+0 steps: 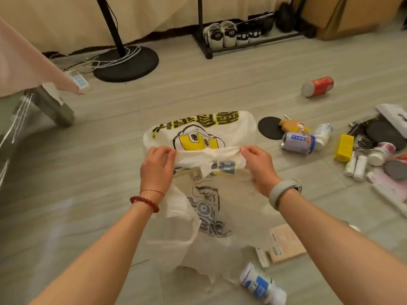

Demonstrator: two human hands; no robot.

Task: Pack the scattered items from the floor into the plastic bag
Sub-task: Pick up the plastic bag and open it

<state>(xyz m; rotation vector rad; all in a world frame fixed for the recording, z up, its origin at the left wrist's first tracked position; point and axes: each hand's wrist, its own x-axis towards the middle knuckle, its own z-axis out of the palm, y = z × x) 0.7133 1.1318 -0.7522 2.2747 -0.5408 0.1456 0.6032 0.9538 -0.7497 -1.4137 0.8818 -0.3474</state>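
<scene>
Head view, one entry: I log a white plastic bag with yellow and black print, lying on the grey floor at the middle of the picture, its mouth gathered into a twisted band held taut between my two hands. My left hand pinches the left end of that band, fingers curled round the plastic; a red bead bracelet and a thin gold bracelet sit on that wrist. My right hand pinches the right end in the same way, with a grey wristband behind it. A second sheet of thin white plastic with blue print hangs below the hands. To the right of the bag I count a black disc, a blue and white can on its side, a yellow carton and small white bottles, all near each other. Further back, well apart, a red can lies on its side. Near the lower edge: a beige packet and a blue and white wrapper. Background stock: a black round stand base with white cable, and a low black rack holding shoes.
</scene>
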